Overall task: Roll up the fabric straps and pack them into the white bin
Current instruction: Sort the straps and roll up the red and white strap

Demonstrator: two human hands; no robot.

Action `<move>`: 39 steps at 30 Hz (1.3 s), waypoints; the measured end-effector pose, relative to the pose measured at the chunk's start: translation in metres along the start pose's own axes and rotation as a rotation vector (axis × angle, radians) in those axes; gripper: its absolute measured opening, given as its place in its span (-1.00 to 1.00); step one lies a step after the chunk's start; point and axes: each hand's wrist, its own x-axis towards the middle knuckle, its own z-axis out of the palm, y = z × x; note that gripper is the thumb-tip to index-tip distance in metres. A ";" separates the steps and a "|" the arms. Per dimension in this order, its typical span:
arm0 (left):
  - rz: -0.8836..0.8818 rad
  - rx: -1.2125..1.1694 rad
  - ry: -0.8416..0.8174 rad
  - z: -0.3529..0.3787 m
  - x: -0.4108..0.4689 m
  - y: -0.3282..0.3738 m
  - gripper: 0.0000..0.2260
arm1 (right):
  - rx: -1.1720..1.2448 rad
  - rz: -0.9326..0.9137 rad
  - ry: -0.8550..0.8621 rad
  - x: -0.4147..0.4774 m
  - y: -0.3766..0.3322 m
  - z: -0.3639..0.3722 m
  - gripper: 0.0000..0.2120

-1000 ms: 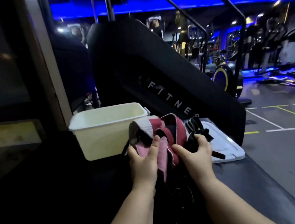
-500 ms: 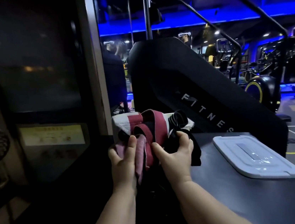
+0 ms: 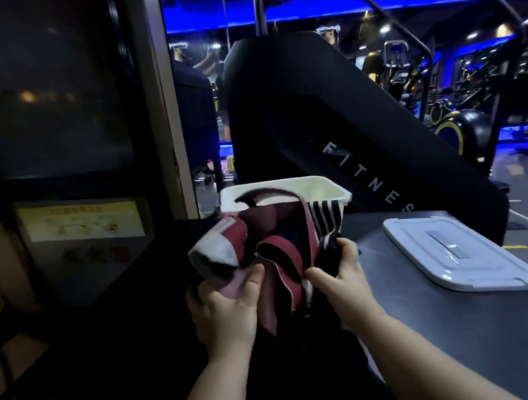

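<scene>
The left hand (image 3: 226,307) and right hand (image 3: 339,282) still clamp their fingers (image 3: 254,277) on the tangled red, white and black fabric straps (image 3: 270,232), unrolled, while the white plastic bin (image 3: 321,189), hidden a moment ago, now shows just behind them.

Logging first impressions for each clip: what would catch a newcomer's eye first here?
The bundle of red, white and black fabric straps at centre, gripped by the left hand and right hand. Just behind it stands the white bin, a white lid lying on the dark surface to the right.
</scene>
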 end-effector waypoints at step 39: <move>0.150 0.588 -0.327 0.022 0.024 -0.011 -0.18 | -0.408 0.018 -0.053 0.026 0.029 0.042 -0.53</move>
